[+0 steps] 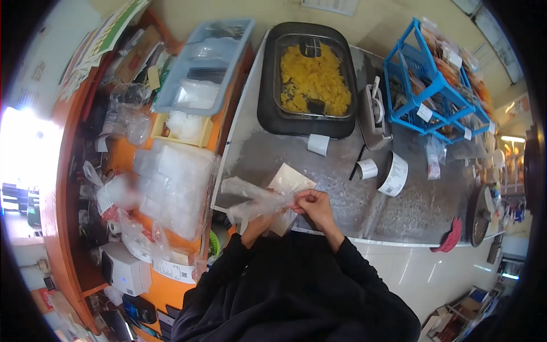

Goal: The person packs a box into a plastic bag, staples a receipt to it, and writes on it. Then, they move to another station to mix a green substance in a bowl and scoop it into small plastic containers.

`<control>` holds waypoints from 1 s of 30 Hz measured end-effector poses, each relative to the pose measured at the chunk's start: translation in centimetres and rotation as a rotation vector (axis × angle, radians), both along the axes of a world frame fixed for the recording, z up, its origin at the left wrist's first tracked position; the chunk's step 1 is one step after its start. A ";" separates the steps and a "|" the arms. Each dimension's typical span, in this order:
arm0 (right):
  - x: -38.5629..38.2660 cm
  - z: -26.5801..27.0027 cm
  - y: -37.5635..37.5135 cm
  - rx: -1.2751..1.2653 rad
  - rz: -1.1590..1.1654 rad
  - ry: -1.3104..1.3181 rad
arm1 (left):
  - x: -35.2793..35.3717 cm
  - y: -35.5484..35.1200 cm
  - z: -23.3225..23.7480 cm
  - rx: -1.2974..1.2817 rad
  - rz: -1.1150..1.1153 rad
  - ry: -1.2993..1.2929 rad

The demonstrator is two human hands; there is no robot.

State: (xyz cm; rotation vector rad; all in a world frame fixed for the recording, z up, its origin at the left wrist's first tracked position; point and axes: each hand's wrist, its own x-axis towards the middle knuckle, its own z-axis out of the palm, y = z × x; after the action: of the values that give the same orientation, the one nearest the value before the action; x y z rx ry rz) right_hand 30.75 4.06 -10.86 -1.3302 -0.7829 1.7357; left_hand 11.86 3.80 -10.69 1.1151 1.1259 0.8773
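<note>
In front of my body, at the near edge of the metal table, is a clear plastic bag (248, 194) around a pale cream, box-like packet (292, 178). My right hand (317, 208) pinches the gathered plastic between thumb and fingers. My left hand (259, 224) is wrapped about the same bag from the left, its fingers partly covered by the crumpled film. The bag's loose end spreads out to the left, over my left hand. Part of the packet shows below the hands too.
Beyond the hands stands a black tray (265, 108) of yellow food (313, 80). To the right are a roll of labels (393, 174), a grey device (375, 122) and a blue rack (393, 91). Leftward, an orange shelf holds a blue bin (171, 91) and stacked plastic bags (174, 188).
</note>
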 end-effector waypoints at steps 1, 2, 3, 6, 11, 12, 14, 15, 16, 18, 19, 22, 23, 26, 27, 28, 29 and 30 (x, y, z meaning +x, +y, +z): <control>-0.1 0.4 0.2 -0.020 0.015 -0.007 | -0.1 -0.4 -0.6 0.069 0.015 -0.043; 0.0 0.7 0.1 -0.018 0.005 0.039 | -0.2 -0.9 -1.3 0.138 0.027 -0.087; 0.1 1.0 0.1 -0.013 -0.001 0.081 | -0.2 -1.1 -1.0 0.098 0.053 -0.074; 0.6 1.3 -0.2 -0.029 0.010 0.140 | -0.1 -1.6 0.0 -0.014 0.150 -0.037; 0.4 1.1 -0.1 -0.037 0.006 0.037 | -0.4 -1.6 0.3 0.445 0.020 0.312; 0.2 0.7 0.2 -0.019 0.019 -0.009 | -0.2 -1.3 1.1 0.603 -0.015 0.383; -0.2 0.2 0.4 0.018 0.018 -0.072 | 0.1 -1.6 1.9 0.684 -0.026 0.425; -0.3 0.2 0.3 0.035 0.002 -0.088 | 0.5 -2.4 2.6 0.608 -0.004 0.393; -0.5 0.3 0.3 0.051 -0.013 -0.106 | 0.8 -2.8 3.3 0.530 0.020 0.361; -0.7 1.4 -0.2 0.061 -0.048 -0.110 | 0.6 -2.4 4.3 0.722 -0.018 0.482; -0.8 2.0 -0.6 0.065 -0.068 -0.112 | 0.7 -2.3 4.4 0.769 -0.010 0.486; -1.3 2.6 -2.2 0.059 -0.117 -0.071 | 0.5 -2.0 4.0 0.713 -0.050 0.483; -1.3 3.1 -2.5 0.082 -0.088 -0.135 | 0.4 -1.8 3.8 0.662 -0.075 0.478; -1.6 4.3 -3.0 0.161 -0.049 -0.260 | 0.0 -0.8 4.7 0.345 -0.047 0.211; -1.7 3.7 -3.1 0.193 -0.066 -0.259 | 0.3 -0.7 4.5 0.226 0.062 0.058; -1.9 3.4 -3.3 0.225 -0.084 -0.256 | 0.9 -0.5 4.1 0.106 0.172 -0.092; -2.0 3.3 -3.3 0.242 -0.091 -0.274 | 1.5 -0.5 3.9 -0.014 0.279 -0.241; -2.1 3.2 -3.4 0.258 -0.099 -0.292 | 2.1 -0.9 3.8 0.013 0.320 -0.177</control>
State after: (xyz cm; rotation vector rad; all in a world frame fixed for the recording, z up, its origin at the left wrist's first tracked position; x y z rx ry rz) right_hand 28.70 0.61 -7.65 -1.4328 -1.0464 1.3286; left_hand 13.96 2.91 -6.93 0.8606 1.1688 1.2096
